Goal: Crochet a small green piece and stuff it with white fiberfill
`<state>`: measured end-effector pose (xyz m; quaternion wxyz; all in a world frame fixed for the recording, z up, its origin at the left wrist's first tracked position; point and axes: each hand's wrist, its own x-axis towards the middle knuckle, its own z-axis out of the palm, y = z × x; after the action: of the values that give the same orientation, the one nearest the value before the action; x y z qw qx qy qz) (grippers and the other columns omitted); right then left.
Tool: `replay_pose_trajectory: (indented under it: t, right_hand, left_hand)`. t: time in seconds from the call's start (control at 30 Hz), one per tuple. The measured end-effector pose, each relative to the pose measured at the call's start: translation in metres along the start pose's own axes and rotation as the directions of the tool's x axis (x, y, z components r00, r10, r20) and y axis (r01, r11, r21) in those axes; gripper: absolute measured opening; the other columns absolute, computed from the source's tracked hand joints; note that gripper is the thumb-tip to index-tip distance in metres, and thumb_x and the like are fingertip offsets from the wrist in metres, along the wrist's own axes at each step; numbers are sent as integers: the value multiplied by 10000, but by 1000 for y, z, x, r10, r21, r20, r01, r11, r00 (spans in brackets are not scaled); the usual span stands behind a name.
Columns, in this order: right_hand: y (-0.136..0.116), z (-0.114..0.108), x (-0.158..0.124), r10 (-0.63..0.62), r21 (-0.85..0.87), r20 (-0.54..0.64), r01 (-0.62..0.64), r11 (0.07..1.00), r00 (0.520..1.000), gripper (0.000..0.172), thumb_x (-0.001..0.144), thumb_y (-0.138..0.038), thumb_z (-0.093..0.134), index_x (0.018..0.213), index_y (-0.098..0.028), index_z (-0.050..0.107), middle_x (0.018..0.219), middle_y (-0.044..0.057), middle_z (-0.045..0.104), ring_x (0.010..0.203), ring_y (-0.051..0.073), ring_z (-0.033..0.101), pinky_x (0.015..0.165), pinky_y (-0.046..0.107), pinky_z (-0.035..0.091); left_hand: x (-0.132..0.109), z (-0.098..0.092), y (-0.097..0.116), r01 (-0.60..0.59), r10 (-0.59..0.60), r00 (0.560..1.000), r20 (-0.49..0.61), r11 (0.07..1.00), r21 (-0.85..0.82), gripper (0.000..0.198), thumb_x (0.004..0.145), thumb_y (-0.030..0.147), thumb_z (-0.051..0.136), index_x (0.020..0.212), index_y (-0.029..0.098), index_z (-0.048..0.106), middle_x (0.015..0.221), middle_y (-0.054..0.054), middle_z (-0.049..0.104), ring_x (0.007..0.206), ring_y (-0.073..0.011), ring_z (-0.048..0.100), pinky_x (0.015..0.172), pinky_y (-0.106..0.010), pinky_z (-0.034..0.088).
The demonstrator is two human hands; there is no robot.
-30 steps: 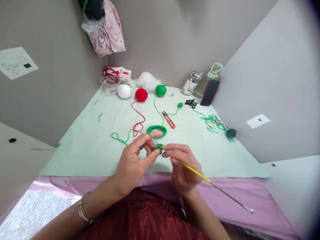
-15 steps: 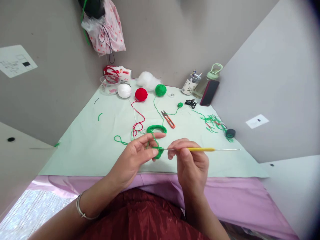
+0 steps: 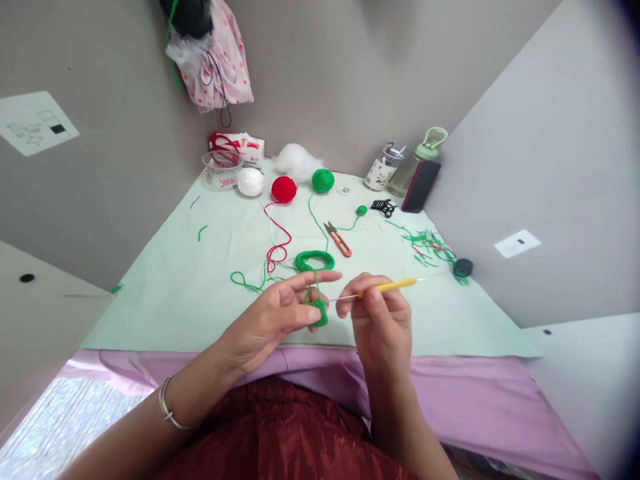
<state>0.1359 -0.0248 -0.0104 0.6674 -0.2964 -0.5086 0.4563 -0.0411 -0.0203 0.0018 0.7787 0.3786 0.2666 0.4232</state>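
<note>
Pinched between the thumb and fingers of my left hand [image 3: 273, 310] is a small green crochet piece [image 3: 319, 314]. A strand of green yarn [image 3: 317, 283] runs from it up over my stretched index finger. My right hand [image 3: 383, 317] grips a crochet hook [image 3: 395, 285] by its yellow handle, with the thin metal shaft pointing left at the piece. The hook's tip lies at the piece's right edge; whether it sits in a stitch I cannot tell. Just beyond my left fingers lies a coiled ring of green yarn [image 3: 314, 261].
Orange thread snips [image 3: 339, 241] lie past the coil. Farther back are white [image 3: 250, 181], red [image 3: 284, 190] and green [image 3: 323, 181] yarn balls and white stuffing [image 3: 297, 162]. At right are yarn scraps [image 3: 427, 245], black tape [image 3: 463, 267], a phone [image 3: 421, 187] and a bottle [image 3: 404, 175].
The hook's handle end has swung upward, away from me, and its shaft is now tilted. The crochet piece has turned slightly and sits a little lower; my left index finger is straighter.
</note>
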Motion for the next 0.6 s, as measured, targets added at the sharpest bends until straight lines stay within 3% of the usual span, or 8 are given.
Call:
replay_pose_trajectory:
  t: [0.07, 0.13, 0.27, 0.37, 0.47, 0.6]
  right_hand:
    - [-1, -1, 4, 90, 88, 2, -90, 992, 996, 184, 981, -331, 708, 856, -214, 773, 694, -6, 669, 548, 108, 584, 511, 229, 487]
    - [-1, 0, 4, 146, 117, 26, -149, 982, 989, 195, 978, -347, 709, 841, -217, 759, 682, -11, 655, 531, 106, 558, 495, 225, 469]
    - [5, 3, -5, -8, -96, 36, 12, 995, 999, 147, 1000, -334, 685, 928, -258, 788, 841, 23, 744, 748, 162, 670, 680, 295, 568]
    - [8, 3, -11, -112, -247, 20, 114, 962, 993, 151, 1018, -253, 662, 1019, -289, 809, 951, 31, 785, 868, 172, 689, 769, 309, 567]
    - [9, 0, -12, -108, -205, -15, 103, 973, 994, 161, 1028, -250, 649, 1032, -287, 806, 905, 17, 772, 778, 150, 650, 710, 291, 537]
    - [8, 1, -8, -77, -142, -24, 73, 987, 997, 145, 1028, -292, 655, 999, -264, 794, 899, 24, 777, 743, 146, 649, 697, 294, 545]
  left_hand:
    - [0, -2, 0, 5, -4, 998, 56, 1000, -24, 382, 747, 240, 829, 1129, 247, 834, 893, -26, 593, 815, -145, 521, 715, -256, 461]
    - [0, -1, -3, -40, 40, 998, 38, 999, 9, 354, 767, 220, 823, 1117, 263, 838, 905, -22, 597, 846, -147, 528, 756, -257, 474]
    - [0, 4, -13, -145, 151, 988, -42, 982, 124, 389, 855, 208, 798, 1231, 304, 780, 972, -14, 658, 949, -161, 588, 889, -282, 491]
    - [-1, 6, -16, -169, 188, 979, -79, 966, 197, 365, 895, 267, 784, 1259, 292, 757, 1038, -30, 688, 909, -158, 597, 812, -272, 501]
    - [-2, 4, -13, -185, 219, 971, -97, 943, 278, 323, 954, 372, 719, 1258, 273, 765, 982, -28, 650, 753, -134, 519, 688, -268, 468]
    - [-2, 1, -10, -184, 230, 966, -118, 932, 311, 368, 905, 343, 776, 1269, 289, 768, 956, -20, 615, 794, -149, 502, 730, -276, 463]
